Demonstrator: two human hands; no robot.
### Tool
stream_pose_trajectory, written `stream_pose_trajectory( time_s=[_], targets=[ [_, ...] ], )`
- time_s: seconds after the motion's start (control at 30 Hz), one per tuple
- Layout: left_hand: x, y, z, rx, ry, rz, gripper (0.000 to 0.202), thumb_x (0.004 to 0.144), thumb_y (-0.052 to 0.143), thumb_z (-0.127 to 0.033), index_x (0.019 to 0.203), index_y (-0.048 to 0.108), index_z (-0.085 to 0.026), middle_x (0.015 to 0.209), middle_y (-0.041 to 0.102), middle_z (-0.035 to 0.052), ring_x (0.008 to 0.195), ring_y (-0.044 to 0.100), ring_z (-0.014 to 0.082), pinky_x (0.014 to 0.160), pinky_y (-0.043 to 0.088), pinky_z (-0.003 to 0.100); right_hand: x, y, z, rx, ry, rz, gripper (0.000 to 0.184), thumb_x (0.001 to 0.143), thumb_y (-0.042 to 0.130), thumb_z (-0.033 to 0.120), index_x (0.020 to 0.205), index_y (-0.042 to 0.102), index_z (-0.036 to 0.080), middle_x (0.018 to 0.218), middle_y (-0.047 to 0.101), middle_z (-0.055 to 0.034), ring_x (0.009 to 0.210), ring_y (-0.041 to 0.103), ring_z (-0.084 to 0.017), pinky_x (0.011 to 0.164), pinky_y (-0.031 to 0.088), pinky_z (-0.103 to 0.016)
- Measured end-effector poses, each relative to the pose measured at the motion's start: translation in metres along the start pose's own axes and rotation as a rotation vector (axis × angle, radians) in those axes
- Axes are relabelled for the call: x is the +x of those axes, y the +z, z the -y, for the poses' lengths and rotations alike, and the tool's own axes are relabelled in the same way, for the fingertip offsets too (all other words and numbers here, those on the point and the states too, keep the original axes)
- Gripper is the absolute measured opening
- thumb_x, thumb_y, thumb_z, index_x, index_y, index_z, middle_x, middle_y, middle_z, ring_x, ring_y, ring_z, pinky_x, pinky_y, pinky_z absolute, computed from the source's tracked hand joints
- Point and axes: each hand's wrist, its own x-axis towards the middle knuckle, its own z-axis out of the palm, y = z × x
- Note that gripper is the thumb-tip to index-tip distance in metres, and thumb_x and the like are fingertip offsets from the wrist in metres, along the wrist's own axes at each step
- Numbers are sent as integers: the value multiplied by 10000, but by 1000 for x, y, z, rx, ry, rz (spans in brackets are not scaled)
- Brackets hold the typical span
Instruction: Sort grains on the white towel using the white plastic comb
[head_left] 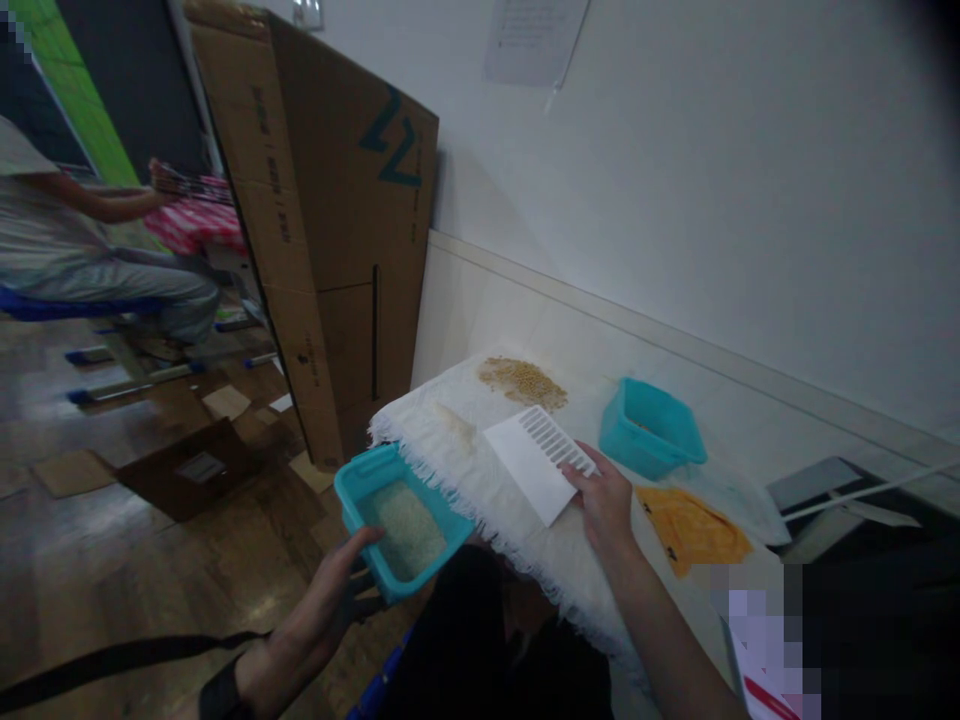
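My left hand (334,590) grips the near-left rim of a turquoise plastic container (365,472), thumb inside and fingers beneath. White rice-like grains (411,530) cover its bottom. The container is held at the table's front edge, slightly tilted. In my right hand (607,500) is a white slotted card (525,465), its row of slots towards the far side. The card is over a white fringed cloth (487,510). Beyond it lies a spread of tan, bean-like grains (529,380). A small pale patch of grains (454,420) is on the cloth to the left.
A second turquoise container (637,440) stands at the back right, its contents mostly hidden. An orange cloth or bag (694,530) lies in front of it. A tall cardboard box (352,220) stands left of the table. Further left sits another person (90,230); cardboard pieces (187,470) litter the floor.
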Motion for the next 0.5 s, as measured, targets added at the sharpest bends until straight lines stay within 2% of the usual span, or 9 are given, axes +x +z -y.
stream_pose_trajectory(
  time_s=[0.07, 0.23, 0.5],
  targets=[
    [0, 0, 0, 1, -17, -1, 710, 636, 840, -606, 1175, 587, -219, 1020, 744, 106, 877, 731, 319, 780, 552, 424, -4, 2, -3, -7, -2, 1, 697, 440, 932, 320, 1096, 759, 158, 838, 810, -50, 787, 756, -284, 656, 612, -369],
    [0, 2, -2, -10, -16, 8, 621, 726, 802, -547, 1208, 602, -210, 1086, 760, 126, 912, 751, 320, 795, 567, 420, -28, 8, -7, -50, 32, 114, 708, 527, 936, 387, 1175, 743, 178, 871, 817, -58, 767, 756, -280, 628, 610, -365],
    [-8, 10, -8, 6, -34, 1, 545, 800, 743, -526, 1203, 607, -185, 1073, 782, 138, 944, 772, 332, 803, 576, 418, -30, 1, -5, -5, 7, 28, 735, 504, 951, 370, 1182, 746, 169, 873, 820, -55, 764, 757, -270, 657, 614, -368]
  ],
)
